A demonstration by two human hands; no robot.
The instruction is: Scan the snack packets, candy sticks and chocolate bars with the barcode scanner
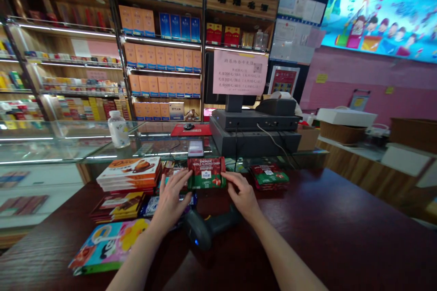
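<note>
- Red-green packet point(206, 181) between left hand point(171, 201) and right hand point(244, 195), at side edges; grip clamped or loose, cannot tell.
- Scanner point(198, 233) on surface point(324, 236), nearer, between forearms.
- Boxes point(131, 168) stacked left; similar packets point(269, 176) right.
- Monitor stand point(234, 103) beyond.

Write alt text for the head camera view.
A left hand and right hand flank a rectangular red and green almond packet over a glossy dark brown counter, near a black handheld scanner and stacked orange and white boxes.
</note>
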